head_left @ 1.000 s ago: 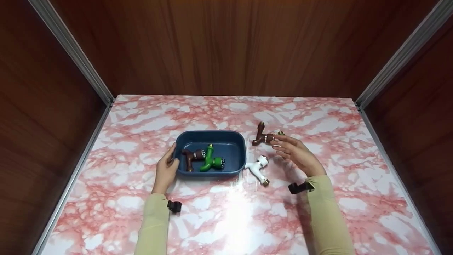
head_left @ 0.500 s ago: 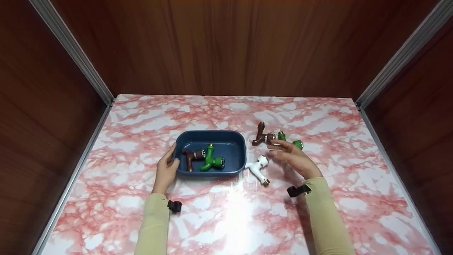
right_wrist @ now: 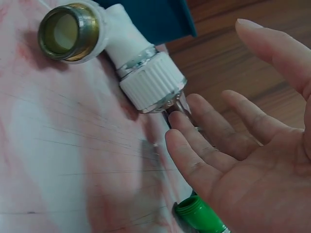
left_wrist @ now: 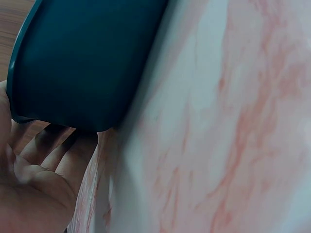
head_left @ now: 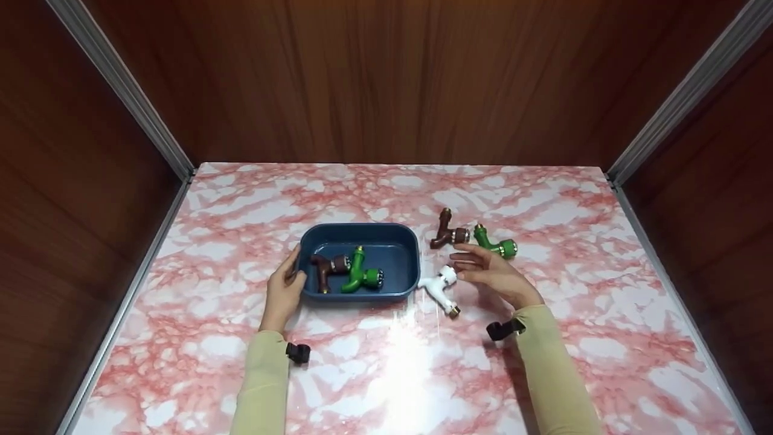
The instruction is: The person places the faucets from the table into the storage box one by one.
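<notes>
My left hand (head_left: 285, 293) grips the left end of a dark blue plastic tub (head_left: 395, 257), thumb at the rim; the left wrist view shows its fingers against the tub's outer wall (left_wrist: 82, 63). Inside the tub lie a brown tap (head_left: 323, 275) and a green tap (head_left: 356, 275). My right hand (head_left: 498, 277) holds nothing and hovers with fingers spread just right of a white tap (head_left: 439, 291). That tap lies beside the tub's right end, its ribbed white knob (right_wrist: 153, 82) close to my fingertips in the right wrist view.
Behind my right hand, a second brown tap (head_left: 444, 232) and a second green tap (head_left: 496, 246) lie on the red-and-white marbled table (head_left: 205, 344). Dark wood panels (head_left: 386, 84) stand at the back and both sides, with metal strips at the corners.
My right hand has moved left and toward me, away from the loose brown and green taps and up to the white tap's knob. The left hand and tub have stayed put.
</notes>
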`<state>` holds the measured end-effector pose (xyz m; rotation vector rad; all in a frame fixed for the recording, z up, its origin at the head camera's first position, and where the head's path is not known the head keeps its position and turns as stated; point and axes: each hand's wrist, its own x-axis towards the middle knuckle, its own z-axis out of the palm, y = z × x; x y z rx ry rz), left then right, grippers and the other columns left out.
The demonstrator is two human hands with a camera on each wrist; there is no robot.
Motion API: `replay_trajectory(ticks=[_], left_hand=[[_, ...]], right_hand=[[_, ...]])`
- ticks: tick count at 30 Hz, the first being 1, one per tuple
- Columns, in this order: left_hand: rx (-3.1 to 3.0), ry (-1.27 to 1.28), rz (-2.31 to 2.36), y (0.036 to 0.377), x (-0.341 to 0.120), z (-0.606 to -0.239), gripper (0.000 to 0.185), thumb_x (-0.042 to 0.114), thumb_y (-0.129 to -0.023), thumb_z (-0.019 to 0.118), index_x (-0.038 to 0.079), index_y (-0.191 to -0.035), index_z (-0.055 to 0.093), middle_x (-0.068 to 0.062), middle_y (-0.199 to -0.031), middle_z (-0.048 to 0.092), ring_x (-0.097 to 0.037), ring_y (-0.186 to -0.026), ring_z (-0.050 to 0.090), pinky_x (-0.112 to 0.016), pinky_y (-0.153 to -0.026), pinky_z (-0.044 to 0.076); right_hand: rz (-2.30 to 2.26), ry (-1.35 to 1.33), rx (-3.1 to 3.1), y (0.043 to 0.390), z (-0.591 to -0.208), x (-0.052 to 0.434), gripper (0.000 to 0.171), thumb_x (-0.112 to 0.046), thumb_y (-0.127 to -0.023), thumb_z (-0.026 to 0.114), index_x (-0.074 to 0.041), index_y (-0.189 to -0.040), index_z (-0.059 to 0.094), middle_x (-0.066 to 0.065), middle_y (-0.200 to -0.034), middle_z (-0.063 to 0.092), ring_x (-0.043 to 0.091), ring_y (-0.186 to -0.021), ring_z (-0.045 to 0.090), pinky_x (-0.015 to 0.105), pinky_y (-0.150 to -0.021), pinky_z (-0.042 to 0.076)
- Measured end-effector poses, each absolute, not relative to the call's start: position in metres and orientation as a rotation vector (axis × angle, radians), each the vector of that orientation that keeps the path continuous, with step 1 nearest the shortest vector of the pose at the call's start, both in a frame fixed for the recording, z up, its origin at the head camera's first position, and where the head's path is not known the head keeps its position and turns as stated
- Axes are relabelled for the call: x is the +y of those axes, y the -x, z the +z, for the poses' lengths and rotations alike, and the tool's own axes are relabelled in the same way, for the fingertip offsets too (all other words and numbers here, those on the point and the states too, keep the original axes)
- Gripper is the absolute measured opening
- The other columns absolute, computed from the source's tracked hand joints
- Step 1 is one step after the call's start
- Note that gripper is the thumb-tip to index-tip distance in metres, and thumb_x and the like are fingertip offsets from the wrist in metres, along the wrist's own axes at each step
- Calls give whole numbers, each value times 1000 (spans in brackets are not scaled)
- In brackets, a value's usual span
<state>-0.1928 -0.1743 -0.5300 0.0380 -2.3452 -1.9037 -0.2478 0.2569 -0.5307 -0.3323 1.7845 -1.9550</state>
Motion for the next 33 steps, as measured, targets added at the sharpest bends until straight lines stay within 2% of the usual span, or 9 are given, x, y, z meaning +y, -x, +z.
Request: replay_trajectory(ticks=[9, 18, 26, 33], left_hand=[[-2345, -42, -1900, 193, -175, -530, 53, 0, -95, 47, 12, -147, 41, -13, -152, 31, -25, -139, 27, -40, -107, 34], [-2338, -58, -1906, 193, -175, -531, 54, -1, -94, 47, 12, -146, 42, -11, -151, 32, -24, -139, 28, -39, -107, 34], [-2356, -68, -1896, 193, -174, -531, 54, 0, -95, 46, 12, -147, 41, -9, -152, 32, -24, -139, 27, -40, -107, 34], [-2340, -65, -1904, 199, -177, -541, 55, -1, -94, 46, 13, -147, 41, -10, -152, 31, -25, -140, 25, -43, -107, 33]], right_hand=[[-1894, 377, 1805, 246, -534, 252, 72, 9, -87, 61, 5, -149, 23, 31, -145, 31, 41, -133, 33, 35, -101, 42], [-1858, 403, 1865, 247, -537, 249, 73, 6, -86, 65, 4, -148, 26, 31, -143, 35, 39, -133, 35, 36, -102, 41], [-1830, 424, 1886, 248, -541, 249, 71, 6, -87, 63, 4, -148, 27, 30, -143, 36, 37, -133, 35, 46, -109, 30], [-1801, 463, 1894, 248, -543, 250, 71, 3, -87, 64, 6, -147, 27, 30, -144, 35, 37, -134, 34, 47, -111, 25]])
